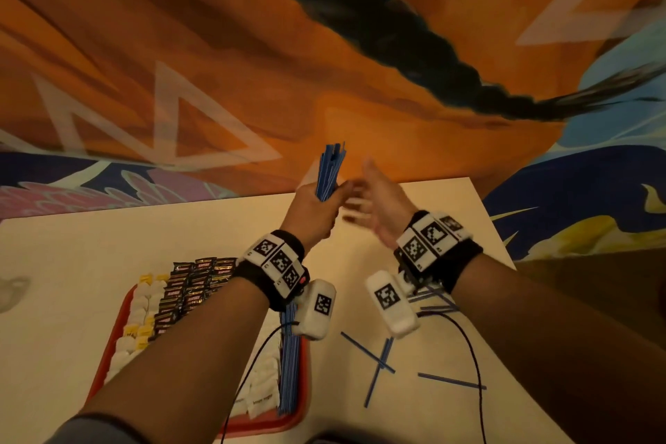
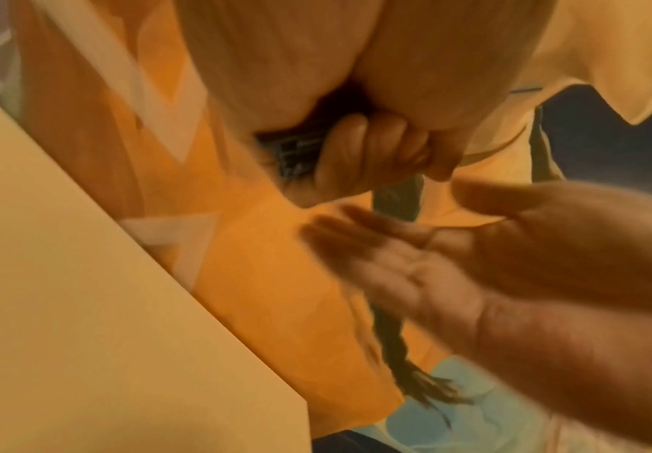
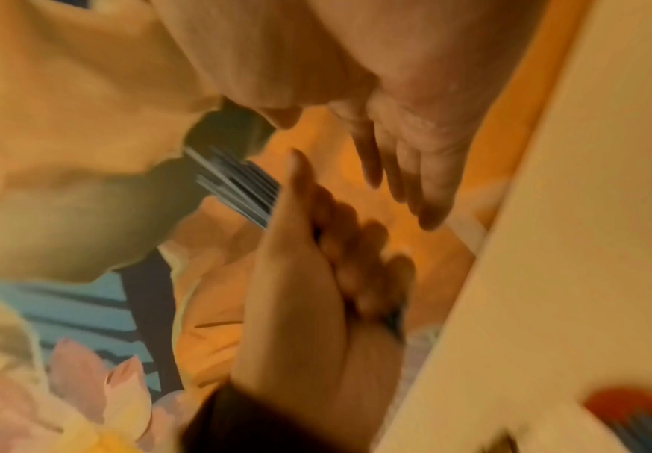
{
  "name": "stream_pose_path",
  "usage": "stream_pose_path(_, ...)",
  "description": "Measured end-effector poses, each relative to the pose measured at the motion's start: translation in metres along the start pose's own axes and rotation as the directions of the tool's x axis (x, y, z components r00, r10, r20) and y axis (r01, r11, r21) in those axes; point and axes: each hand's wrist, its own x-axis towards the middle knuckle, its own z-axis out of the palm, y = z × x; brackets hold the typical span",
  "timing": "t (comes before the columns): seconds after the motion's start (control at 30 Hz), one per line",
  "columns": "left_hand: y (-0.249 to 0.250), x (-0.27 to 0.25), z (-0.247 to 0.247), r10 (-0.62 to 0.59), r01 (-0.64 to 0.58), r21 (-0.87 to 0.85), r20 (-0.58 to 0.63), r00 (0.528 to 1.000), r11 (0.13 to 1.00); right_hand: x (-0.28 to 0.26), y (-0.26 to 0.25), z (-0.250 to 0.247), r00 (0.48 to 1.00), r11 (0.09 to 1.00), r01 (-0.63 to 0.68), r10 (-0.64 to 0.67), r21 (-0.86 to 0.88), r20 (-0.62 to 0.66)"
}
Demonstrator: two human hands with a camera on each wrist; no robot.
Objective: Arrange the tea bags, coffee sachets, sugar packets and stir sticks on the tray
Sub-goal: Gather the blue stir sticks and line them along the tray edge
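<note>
My left hand (image 1: 319, 207) grips a bundle of blue stir sticks (image 1: 329, 169) upright above the far part of the table; the bundle's ends (image 2: 293, 151) show below my curled fingers (image 2: 359, 150) in the left wrist view. Just to its right my right hand (image 1: 371, 202) is open with straight, blurred fingers and holds nothing. The red tray (image 1: 108, 346) at the lower left carries white and yellow packets (image 1: 142, 314), dark coffee sachets (image 1: 191, 285), white sugar packets (image 1: 263, 386) and a row of blue stir sticks (image 1: 290, 364).
Several loose blue stir sticks (image 1: 378, 364) lie on the cream table (image 1: 72, 263) right of the tray, more (image 1: 438, 303) under my right wrist. A black cable (image 1: 472, 364) runs over them. A bright patterned cloth (image 1: 180, 47) hangs beyond the table's far edge.
</note>
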Motion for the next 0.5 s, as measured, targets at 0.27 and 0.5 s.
stream_pose_path(0.27,0.013,0.006,-0.012,0.035,-0.115,0.551,0.154,0.987,0.826,0.003,-0.037,0.012,0.886,0.515,0.381,-0.441,-0.768,0.144)
stream_pose_path(0.5,0.025,0.010,-0.038,-0.127,-0.112,0.880,0.191,0.973,0.462,-0.004,-0.038,0.002,0.910,0.266,0.412,-0.180,-0.872,0.375)
